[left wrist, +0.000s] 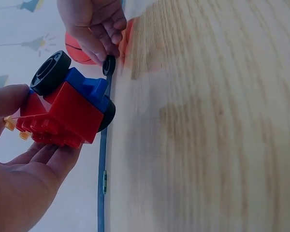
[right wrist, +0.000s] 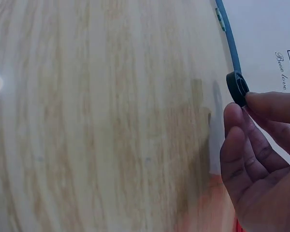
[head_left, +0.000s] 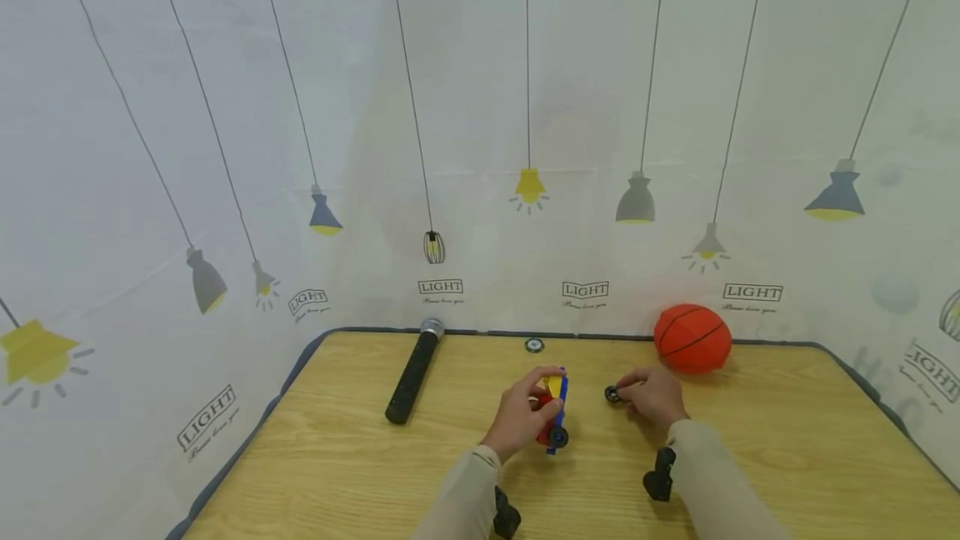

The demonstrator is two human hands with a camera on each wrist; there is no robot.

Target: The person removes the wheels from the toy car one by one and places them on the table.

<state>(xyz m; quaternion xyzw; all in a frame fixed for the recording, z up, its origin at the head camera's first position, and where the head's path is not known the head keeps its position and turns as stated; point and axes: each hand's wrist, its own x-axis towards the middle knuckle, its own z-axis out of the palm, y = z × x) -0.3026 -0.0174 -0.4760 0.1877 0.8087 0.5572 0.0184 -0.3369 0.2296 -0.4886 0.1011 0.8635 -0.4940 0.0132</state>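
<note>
My left hand (head_left: 522, 412) grips a toy car of building blocks (left wrist: 73, 113), thumb on one side and fingers on the other. The car has a red block body with studs, a yellow piece and a blue base. Two black wheels show at one end of it in the left wrist view. To the right, my right hand (head_left: 657, 397) pinches a small loose black wheel (right wrist: 237, 89) between thumb and fingertips. This wheel is held apart from the car, a short distance to its right in the head view.
A red ball with black lines (head_left: 692, 339) sits at the back right of the wooden table (head_left: 322, 473). Back left lies a black microphone (head_left: 414, 373) with a silver head. A small round disc (head_left: 534, 345) lies by the back edge, before a lamp-printed wall covering (head_left: 480, 107).
</note>
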